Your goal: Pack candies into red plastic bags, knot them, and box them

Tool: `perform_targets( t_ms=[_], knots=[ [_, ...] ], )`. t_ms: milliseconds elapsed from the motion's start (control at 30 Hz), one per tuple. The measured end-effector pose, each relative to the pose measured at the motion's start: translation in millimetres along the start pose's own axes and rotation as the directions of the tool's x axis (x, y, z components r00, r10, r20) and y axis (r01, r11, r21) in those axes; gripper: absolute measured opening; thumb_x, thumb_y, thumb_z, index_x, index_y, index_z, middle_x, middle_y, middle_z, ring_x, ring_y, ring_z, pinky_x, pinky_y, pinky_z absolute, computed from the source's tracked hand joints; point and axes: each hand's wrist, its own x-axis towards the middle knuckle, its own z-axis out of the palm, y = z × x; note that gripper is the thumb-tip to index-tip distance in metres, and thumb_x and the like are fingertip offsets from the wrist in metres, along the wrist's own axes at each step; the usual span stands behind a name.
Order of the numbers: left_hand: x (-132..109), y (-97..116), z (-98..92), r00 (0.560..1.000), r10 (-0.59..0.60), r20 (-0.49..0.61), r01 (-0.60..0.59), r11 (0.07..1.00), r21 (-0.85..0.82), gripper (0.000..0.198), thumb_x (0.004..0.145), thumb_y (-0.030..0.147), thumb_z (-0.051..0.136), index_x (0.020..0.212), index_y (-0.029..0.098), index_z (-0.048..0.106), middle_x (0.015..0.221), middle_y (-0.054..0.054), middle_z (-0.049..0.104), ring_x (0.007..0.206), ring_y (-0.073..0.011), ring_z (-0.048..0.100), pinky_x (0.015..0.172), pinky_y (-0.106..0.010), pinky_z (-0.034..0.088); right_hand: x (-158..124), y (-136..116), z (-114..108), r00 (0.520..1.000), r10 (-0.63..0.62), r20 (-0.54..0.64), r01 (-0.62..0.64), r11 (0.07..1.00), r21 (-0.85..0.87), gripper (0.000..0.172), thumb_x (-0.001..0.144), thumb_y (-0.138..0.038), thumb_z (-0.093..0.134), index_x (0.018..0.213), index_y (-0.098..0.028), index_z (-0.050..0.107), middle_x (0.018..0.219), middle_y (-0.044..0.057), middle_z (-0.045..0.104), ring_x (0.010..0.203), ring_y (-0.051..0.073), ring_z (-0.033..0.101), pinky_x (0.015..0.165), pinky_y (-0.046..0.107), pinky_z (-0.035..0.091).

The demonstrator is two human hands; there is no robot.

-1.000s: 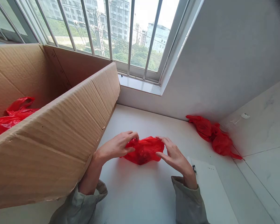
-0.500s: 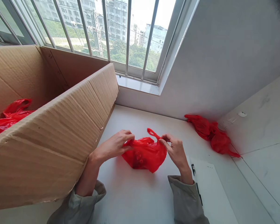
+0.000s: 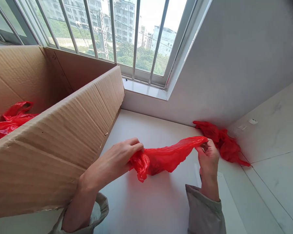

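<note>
A red plastic bag (image 3: 166, 157) is stretched between my two hands just above the white surface (image 3: 148, 201). My left hand (image 3: 114, 159) pinches its bunched left end, fingers closed. My right hand (image 3: 208, 156) grips the right end, fingers curled around the plastic, held a little higher. The bag sags in the middle and looks thin and translucent.
A large open cardboard box (image 3: 70, 126) stands at my left with a red bag (image 3: 9, 118) inside. More crumpled red bags (image 3: 219, 139) lie by the wall at the right. A white sheet (image 3: 228, 201) lies near my right sleeve. A barred window (image 3: 117, 35) is behind.
The bag lay bunched on the surface under both hands. My hands have since taken its ends and my right hand has pulled rightward and up, stretching it out long.
</note>
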Motion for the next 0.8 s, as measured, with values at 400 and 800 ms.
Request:
perform_targets(
  t_ms=[400,800],
  knots=[
    [1,8,2.3,0.993,0.121,-0.006,-0.121,0.991,-0.059,0.03,0.083,-0.006,0.037,0.087,0.02,0.051,0.09,0.003,0.053,0.075,-0.011,0.048,0.067,-0.025,0.035,-54,-72,23,0.58,-0.495,0.647,0.689,0.721,-0.066,0.026,0.087,-0.006,0.053,0.103,-0.024,0.063,0.103,0.003,0.068,0.101,0.019,0.061,0.09,0.036,0.051],
    [-19,5,-2.3,0.987,-0.155,0.038,0.15,0.983,0.108,0.012,0.094,0.022,0.054,0.083,0.021,0.051,0.092,0.002,0.055,0.07,-0.013,0.054,0.063,-0.029,0.04,-42,-41,27,0.63,0.136,0.765,0.534,0.639,-0.554,0.028,0.085,-0.044,0.066,0.072,-0.019,0.067,0.12,0.012,0.065,0.14,0.036,0.035,0.108,0.055,0.033]
  ],
)
